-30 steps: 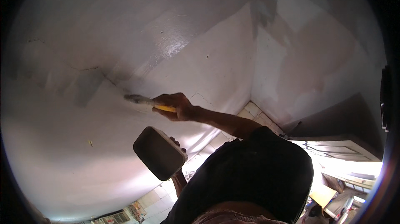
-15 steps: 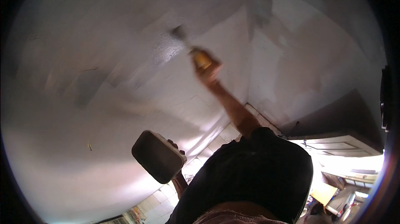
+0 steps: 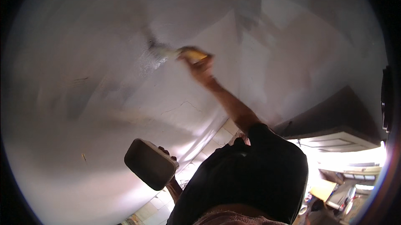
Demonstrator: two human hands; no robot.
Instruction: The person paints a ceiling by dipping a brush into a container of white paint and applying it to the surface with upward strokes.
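My right hand (image 3: 199, 65) is raised to the pale ceiling (image 3: 104, 57), its fingers wrapped around the yellow handle of a paintbrush (image 3: 169, 52). Motion smears the brush, but its dark tip meets the surface beside a shiny wet patch (image 3: 158, 62). Lower on the left, my left hand (image 3: 165, 153) grips a rectangular tub (image 3: 150, 164) by its side. Only the tub's dark underside and pale rim show, so its contents are hidden. A few fingertips of that hand appear past the rim; the rest is behind the tub.
Thin cracks (image 3: 184, 104) run across the ceiling. A wall-mounted cabinet (image 3: 338, 141) juts out at the right, with bright light beneath it. Pale tiles (image 3: 156, 208) line the wall below. Far down at the lower right are a yellow surface (image 3: 323, 190) and clutter.
My right hand has shifted slightly left, and the paintbrush has swung from pointing up to pointing left. The tub sits a little lower and farther left in view.
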